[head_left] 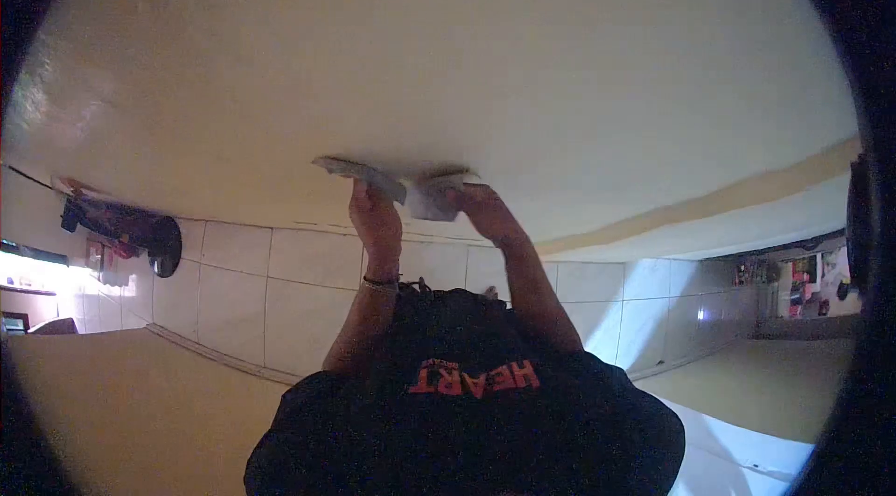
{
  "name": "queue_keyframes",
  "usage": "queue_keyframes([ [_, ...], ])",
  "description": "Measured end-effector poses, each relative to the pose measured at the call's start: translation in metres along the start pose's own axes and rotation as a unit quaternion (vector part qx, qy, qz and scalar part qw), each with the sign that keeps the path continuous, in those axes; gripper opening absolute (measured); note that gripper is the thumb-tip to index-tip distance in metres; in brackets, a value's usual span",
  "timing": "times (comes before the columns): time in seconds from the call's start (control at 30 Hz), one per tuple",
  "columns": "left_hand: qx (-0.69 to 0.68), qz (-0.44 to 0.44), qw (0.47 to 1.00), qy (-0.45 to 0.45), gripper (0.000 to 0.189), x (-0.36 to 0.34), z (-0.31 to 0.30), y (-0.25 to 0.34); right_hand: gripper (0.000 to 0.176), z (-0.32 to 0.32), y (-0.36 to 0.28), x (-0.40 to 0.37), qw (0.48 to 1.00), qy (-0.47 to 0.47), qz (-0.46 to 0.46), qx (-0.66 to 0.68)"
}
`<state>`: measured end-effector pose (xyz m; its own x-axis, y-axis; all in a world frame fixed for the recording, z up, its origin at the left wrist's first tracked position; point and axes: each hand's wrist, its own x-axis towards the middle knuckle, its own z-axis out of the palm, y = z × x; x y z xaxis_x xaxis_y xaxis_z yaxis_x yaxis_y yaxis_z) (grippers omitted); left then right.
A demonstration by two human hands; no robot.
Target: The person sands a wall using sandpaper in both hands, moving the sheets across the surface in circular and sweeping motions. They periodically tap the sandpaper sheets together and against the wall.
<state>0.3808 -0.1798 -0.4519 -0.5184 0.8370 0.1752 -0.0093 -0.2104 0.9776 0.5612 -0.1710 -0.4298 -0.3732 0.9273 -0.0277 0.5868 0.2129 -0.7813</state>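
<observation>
My left hand [370, 205] is closed on a thin grey-white cloth [381, 181], which stretches up and left of the fingers against the pale wall [448, 48]. Close to it on the right, my right hand [469, 199] grips another greyish cloth [433, 197] that hangs below the fingers. The two cloths lie a small gap apart, both near the wall surface. Fine detail of the fingers is dim and partly hidden by the cloths. A dark band circles my left wrist.
White floor tiles [233, 258] run along the foot of the wall. Dark items [131, 230] stand at the far left, and a cluttered shelf [807, 286] is at the far right. A second wall [177, 403] lies behind me.
</observation>
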Motion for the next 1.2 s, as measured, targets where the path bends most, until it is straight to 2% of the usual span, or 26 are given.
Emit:
queue_keyframes([
  [0.03, -0.05, -0.072, 0.995, -0.037, 0.022, 0.005, -0.019, -0.028, 0.032, 0.002, 0.001, 0.0, 1.0, -0.002, 0.002, 0.002],
  [0.1, 0.34, 0.159, 0.926, 0.034, 0.024, 0.031, -0.065, -0.079, 0.031, -0.005, 0.009, 0.005, 0.989, 0.09, -0.003, 0.121],
  [0.13, 0.268, 0.043, 0.961, 0.043, 0.025, 0.058, -0.089, -0.052, 0.034, -0.034, 0.008, -0.005, 0.991, 0.096, 0.056, 0.073],
  [0.17, -0.005, 0.109, 0.989, 0.098, 0.025, 0.065, -0.096, -0.032, 0.035, -0.063, 0.034, -0.021, 0.982, 0.08, 0.085, 0.147],
  [0.23, -0.035, 0.117, 0.99, 0.071, 0.025, 0.086, -0.127, 0.005, 0.039, -0.118, 0.014, -0.068, 0.965, 0.197, 0.141, 0.096],
  [0.27, -0.1, 0.05, 0.986, 0.124, 0.024, 0.097, -0.137, 0.013, 0.039, -0.136, 0.043, -0.084, 0.94, 0.27, 0.162, 0.135],
  [0.33, -0.134, 0.091, 0.983, 0.086, 0.021, 0.103, -0.145, 0.008, 0.046, -0.155, 0.028, -0.102, 0.881, 0.323, 0.235, 0.253],
  [0.4, 0.126, 0.152, 0.98, 0.04, 0.015, 0.101, -0.126, 0.002, 0.046, -0.148, 0.012, -0.098, 0.916, 0.27, 0.262, 0.14],
  [0.43, 0.141, 0.168, 0.972, 0.086, 0.012, 0.095, -0.098, -0.006, 0.045, -0.134, 0.015, -0.086, 0.927, 0.237, 0.244, 0.158],
  [0.5, 0.256, 0.234, 0.926, 0.15, 0.01, 0.064, -0.041, 0.014, 0.034, -0.078, 0.066, -0.05, 0.96, 0.12, 0.091, 0.235],
  [0.53, 0.33, 0.138, 0.929, 0.091, 0.013, 0.042, -0.027, 0.036, 0.032, -0.038, 0.063, -0.027, 0.947, 0.1, 0.079, 0.295],
  [0.57, 0.21, 0.108, 0.969, 0.071, 0.011, 0.028, -0.014, 0.033, 0.032, -0.017, 0.054, -0.006, 0.996, -0.002, -0.028, 0.086],
  [0.6, 0.234, 0.15, 0.961, 0.005, 0.01, 0.009, -0.003, 0.048, 0.031, 0.011, 0.029, 0.002, 0.995, 0.051, -0.086, -0.024],
  [0.63, 0.234, 0.103, 0.966, -0.031, 0.011, -0.002, 0.001, 0.049, 0.031, 0.013, 0.014, 0.007, 0.995, 0.05, -0.087, -0.022],
  [0.7, 0.309, 0.068, 0.948, -0.045, 0.014, -0.007, -0.002, 0.042, 0.03, 0.005, -0.005, 0.016, 0.995, -0.031, 0.079, 0.058],
  [0.73, 0.382, 0.082, 0.92, -0.026, 0.016, 0.004, -0.018, 0.023, 0.032, -0.005, 0.012, 0.012, 0.994, 0.075, 0.049, 0.057],
  [0.77, 0.45, 0.36, 0.805, 0.143, 0.018, 0.022, -0.04, -0.038, 0.036, -0.034, 0.024, 0.0, 0.961, 0.054, 0.071, 0.262],
  [0.8, 0.143, 0.105, 0.984, 0.034, 0.019, 0.035, -0.05, -0.005, 0.039, -0.068, 0.004, -0.024, 0.96, 0.111, 0.096, 0.24],
  [0.87, 0.148, 0.134, 0.977, 0.081, 0.014, 0.051, -0.084, 0.017, 0.038, -0.12, 0.037, -0.061, 0.958, 0.115, 0.085, 0.251],
  [0.93, 0.143, 0.109, 0.979, 0.095, 0.011, 0.062, -0.1, 0.022, 0.04, -0.16, 0.088, -0.107, 0.909, 0.257, 0.17, 0.282],
  [1.0, -0.038, 0.064, 0.993, 0.092, 0.011, 0.05, -0.059, 0.052, 0.036, -0.191, 0.084, -0.143, 0.871, 0.303, 0.151, 0.355],
  [1.07, 0.218, 0.139, 0.966, 0.002, 0.011, 0.035, -0.021, 0.038, 0.035, -0.191, 0.121, -0.151, 0.876, 0.307, 0.191, 0.319],
  [1.1, 0.261, 0.171, 0.949, 0.046, 0.012, 0.015, 0.013, 0.044, 0.035, -0.193, 0.135, -0.156, 0.881, 0.304, 0.228, 0.282],
  [1.13, 0.318, 0.185, 0.928, 0.053, 0.012, 0.002, 0.028, 0.025, 0.035, -0.181, 0.102, -0.149, 0.948, 0.252, 0.146, 0.125],
  [1.17, 0.394, 0.227, 0.889, -0.051, 0.011, -0.016, 0.043, 0.016, 0.034, -0.162, 0.129, -0.137, 0.949, 0.211, 0.102, 0.21],
  [1.2, 0.4, 0.288, 0.869, -0.034, 0.008, -0.038, 0.063, 0.001, 0.034, -0.142, 0.121, -0.121, 0.954, 0.141, 0.087, 0.251],
])
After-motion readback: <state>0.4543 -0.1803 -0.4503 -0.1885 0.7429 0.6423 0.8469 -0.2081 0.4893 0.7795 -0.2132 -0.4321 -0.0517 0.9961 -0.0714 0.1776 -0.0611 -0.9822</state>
